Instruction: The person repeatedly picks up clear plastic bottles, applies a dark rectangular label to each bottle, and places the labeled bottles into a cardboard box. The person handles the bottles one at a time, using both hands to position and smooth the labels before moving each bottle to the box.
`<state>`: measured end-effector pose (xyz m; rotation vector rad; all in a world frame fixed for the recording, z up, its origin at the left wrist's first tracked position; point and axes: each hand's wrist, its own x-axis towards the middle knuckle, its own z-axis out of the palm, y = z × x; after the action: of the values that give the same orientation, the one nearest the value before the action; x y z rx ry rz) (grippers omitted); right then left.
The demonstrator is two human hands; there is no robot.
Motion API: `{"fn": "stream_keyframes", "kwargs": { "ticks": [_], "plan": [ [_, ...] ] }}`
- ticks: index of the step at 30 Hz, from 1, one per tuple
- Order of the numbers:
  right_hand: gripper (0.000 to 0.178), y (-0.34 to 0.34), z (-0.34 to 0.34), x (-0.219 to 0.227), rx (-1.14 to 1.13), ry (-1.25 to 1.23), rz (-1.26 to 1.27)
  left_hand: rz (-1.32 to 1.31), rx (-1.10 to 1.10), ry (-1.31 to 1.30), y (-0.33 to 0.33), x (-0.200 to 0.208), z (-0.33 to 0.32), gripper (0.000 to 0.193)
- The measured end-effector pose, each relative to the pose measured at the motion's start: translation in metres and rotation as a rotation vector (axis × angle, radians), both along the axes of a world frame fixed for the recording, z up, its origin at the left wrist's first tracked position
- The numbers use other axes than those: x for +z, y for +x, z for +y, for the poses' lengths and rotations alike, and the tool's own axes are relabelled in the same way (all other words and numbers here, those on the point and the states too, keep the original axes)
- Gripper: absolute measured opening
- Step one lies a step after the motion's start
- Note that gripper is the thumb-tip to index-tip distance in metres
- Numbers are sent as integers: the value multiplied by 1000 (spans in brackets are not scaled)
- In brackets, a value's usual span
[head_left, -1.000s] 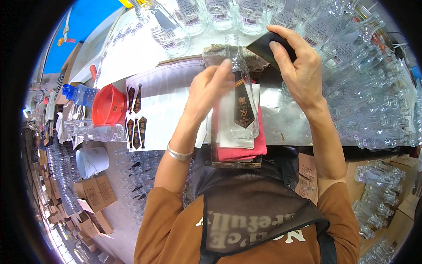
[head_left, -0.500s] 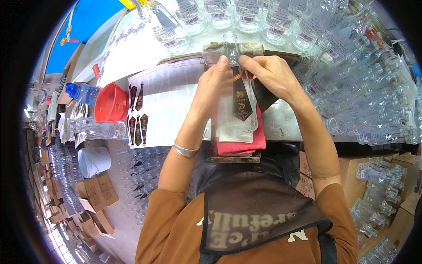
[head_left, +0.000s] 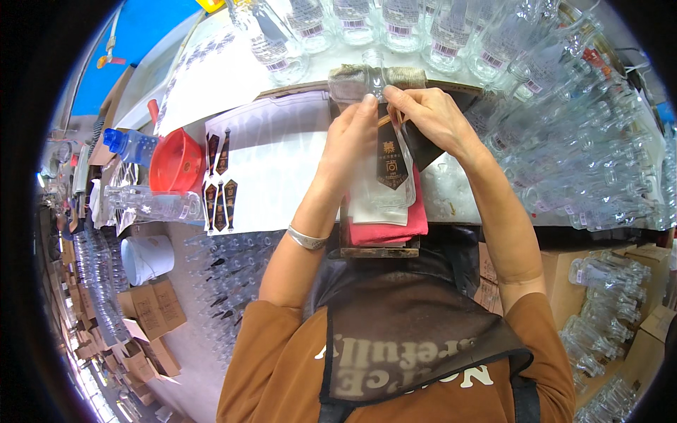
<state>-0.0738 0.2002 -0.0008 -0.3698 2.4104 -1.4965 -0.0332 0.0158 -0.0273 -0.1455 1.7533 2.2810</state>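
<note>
On the left, blue-capped bottle (head_left: pixel 130 146) beside red bowl (head_left: pixel 175 166), with clear glass vessel (head_left: pixel 151 204) lying nearer. Next rightward, white sheet (head_left: pixel 282 176) bearing dark tie-shaped labels (head_left: pixel 230 201), flat on the worktop (head_left: pixel 451 201). Left hand (head_left: pixel 349 137) at the upper part of the glass bottle (head_left: pixel 374 83), blurred; cannot tell whether gripping or merely touching. Glass bottle lying mid-scene, neck pointing far across rolled cloth (head_left: pixel 410 77), body above white paper (head_left: pixel 363 213) and pink cloth (head_left: pixel 409 231), with dark tie label (head_left: pixel 392 163) along upper face. Right hand (head_left: pixel 430 116) grasping dark card (head_left: pixel 428 144), thumb beside the neck. On the right, clear bottles (head_left: pixel 585 155) in packed rows.
</note>
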Motion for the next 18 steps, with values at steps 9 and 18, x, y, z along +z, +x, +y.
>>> {"fn": "stream_keyframes", "kwargs": {
  "ticks": [9, 18],
  "plan": [
    [30, 32, 6, 51, -96, -122, 360, 147, 148, -140, 59, 10, -28, 65],
    [24, 0, -13, 48, 336, 229, 976, 418, 54, -473, 110, 8, -23, 92]
  ]
}}
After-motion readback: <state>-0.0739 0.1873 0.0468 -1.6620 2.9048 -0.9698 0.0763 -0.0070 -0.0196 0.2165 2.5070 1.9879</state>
